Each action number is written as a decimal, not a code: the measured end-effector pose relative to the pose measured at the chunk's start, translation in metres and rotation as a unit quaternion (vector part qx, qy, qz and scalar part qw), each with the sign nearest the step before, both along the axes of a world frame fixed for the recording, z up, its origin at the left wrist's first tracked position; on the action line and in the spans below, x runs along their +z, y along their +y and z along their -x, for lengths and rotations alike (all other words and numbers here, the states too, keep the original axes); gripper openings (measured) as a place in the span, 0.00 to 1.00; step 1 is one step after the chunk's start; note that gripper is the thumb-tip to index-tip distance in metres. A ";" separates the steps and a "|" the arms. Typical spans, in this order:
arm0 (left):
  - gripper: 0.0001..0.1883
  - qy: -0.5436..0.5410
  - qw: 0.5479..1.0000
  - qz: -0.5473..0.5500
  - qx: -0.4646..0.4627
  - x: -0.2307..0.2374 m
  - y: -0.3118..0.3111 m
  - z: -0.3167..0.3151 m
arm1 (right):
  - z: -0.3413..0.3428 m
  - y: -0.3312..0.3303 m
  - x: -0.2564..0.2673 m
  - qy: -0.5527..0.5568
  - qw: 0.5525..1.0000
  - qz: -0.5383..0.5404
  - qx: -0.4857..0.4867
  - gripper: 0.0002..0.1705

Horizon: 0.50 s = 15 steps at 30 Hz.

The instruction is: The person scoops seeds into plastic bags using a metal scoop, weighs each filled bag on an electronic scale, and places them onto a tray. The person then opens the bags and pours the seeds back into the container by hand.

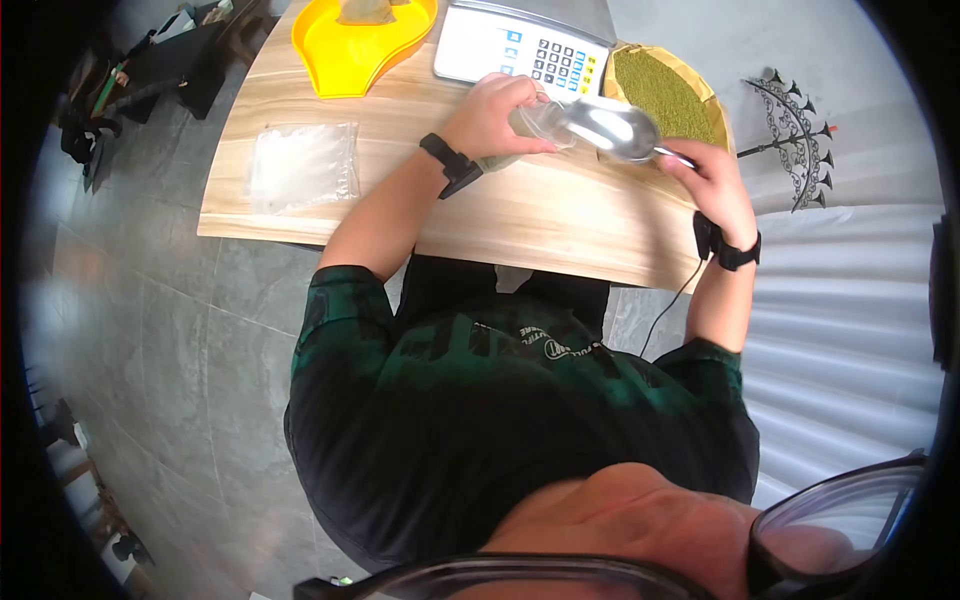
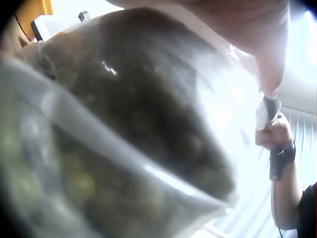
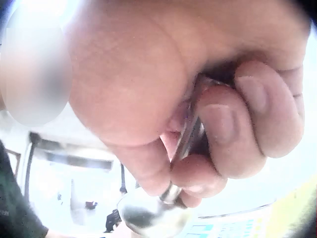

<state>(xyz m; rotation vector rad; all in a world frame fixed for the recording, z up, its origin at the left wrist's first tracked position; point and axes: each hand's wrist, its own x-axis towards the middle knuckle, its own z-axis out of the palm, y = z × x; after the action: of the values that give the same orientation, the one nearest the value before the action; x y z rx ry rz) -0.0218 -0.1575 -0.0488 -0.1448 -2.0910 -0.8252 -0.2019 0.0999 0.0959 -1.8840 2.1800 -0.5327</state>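
Bag [image 2: 143, 114] blurred in left-wrist view; head view crops yellow tray [image 1: 335, 72], scale [image 1: 478, 42].

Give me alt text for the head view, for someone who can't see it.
A person's right hand holds a metal scoop at a clear bag gripped in the left hand, over a wooden table. Around them are a scale, a yellow tray, green grains and a flat bag.

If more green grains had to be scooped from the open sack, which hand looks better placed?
Probably the right hand: it grips the metal scoop and is close to the sack of green grains. The left hand is farther from the sack and holds a plastic bag.
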 end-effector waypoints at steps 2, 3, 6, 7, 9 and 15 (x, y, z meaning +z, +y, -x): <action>0.29 -0.031 0.999 0.023 0.024 0.006 -0.001 -0.004 | 0.035 0.027 -0.021 -0.095 0.973 0.078 -0.195 0.15; 0.29 -0.032 0.999 0.023 0.023 0.005 -0.001 -0.004 | 0.048 0.036 -0.029 -0.097 0.973 0.077 -0.196 0.15; 0.28 -0.032 0.998 0.042 0.020 0.003 -0.003 -0.001 | 0.079 0.054 -0.056 -0.049 0.938 0.132 -0.316 0.17; 0.27 -0.019 0.999 0.031 0.020 -0.002 -0.004 0.002 | 0.086 0.059 -0.063 0.048 0.930 0.099 -0.350 0.18; 0.28 -0.010 1.000 0.026 0.015 -0.004 -0.004 0.004 | 0.098 0.062 -0.083 0.110 0.913 0.058 -0.389 0.22; 0.30 -0.052 0.999 0.009 0.015 0.003 0.003 0.000 | 0.047 0.018 -0.059 0.315 0.864 0.050 -0.391 0.26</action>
<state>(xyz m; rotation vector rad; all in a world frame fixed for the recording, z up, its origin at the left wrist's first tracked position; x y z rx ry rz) -0.0221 -0.1546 -0.0461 -0.0819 -2.1930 -0.8111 -0.2493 0.1183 0.0366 -1.2199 3.4219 -0.1238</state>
